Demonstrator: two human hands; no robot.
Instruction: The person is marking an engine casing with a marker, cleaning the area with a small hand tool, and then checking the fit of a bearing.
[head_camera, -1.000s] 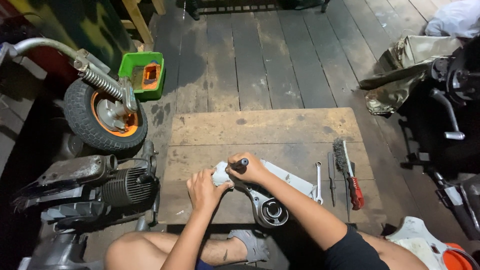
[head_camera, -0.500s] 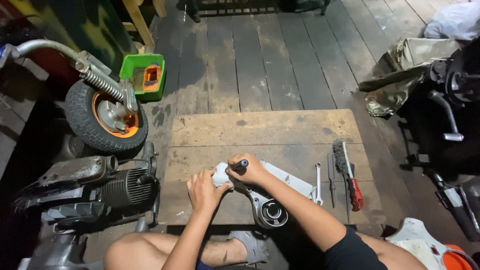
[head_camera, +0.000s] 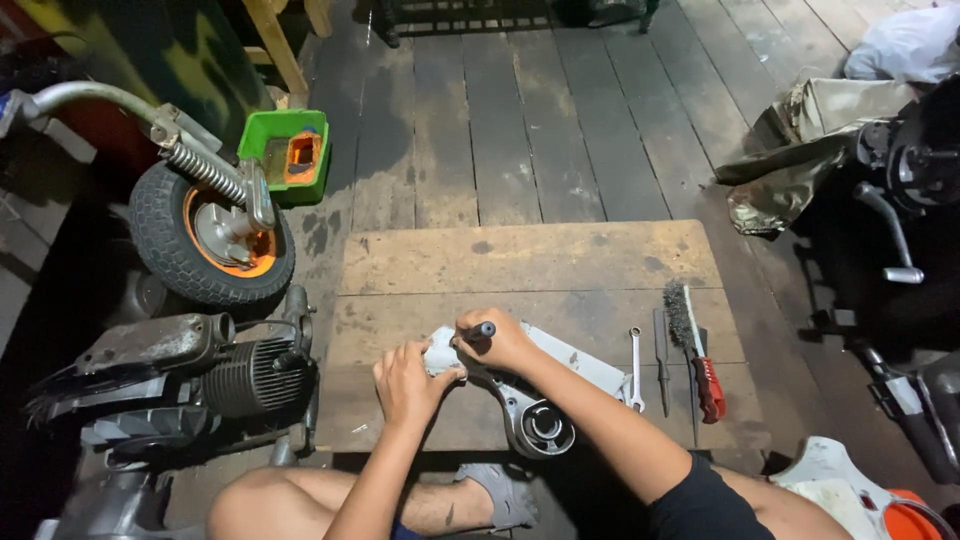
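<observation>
A long grey metal engine cover (head_camera: 545, 385) with a round opening at its near end lies on a wooden board (head_camera: 530, 262). My left hand (head_camera: 408, 381) presses on the cover's far left end. My right hand (head_camera: 500, 342) is closed around a dark-handled tool (head_camera: 478, 330) held against the same end of the cover. Both forearms reach in from the bottom of the view, above my bare legs.
To the right of the cover lie a wrench (head_camera: 635, 368), a thin metal tool (head_camera: 661, 347) and a red-handled wire brush (head_camera: 694, 348). A small wheel with an orange hub (head_camera: 212, 240), a finned engine (head_camera: 235, 375) and a green box (head_camera: 285, 152) stand at left. Dark machine parts (head_camera: 905, 230) stand at right.
</observation>
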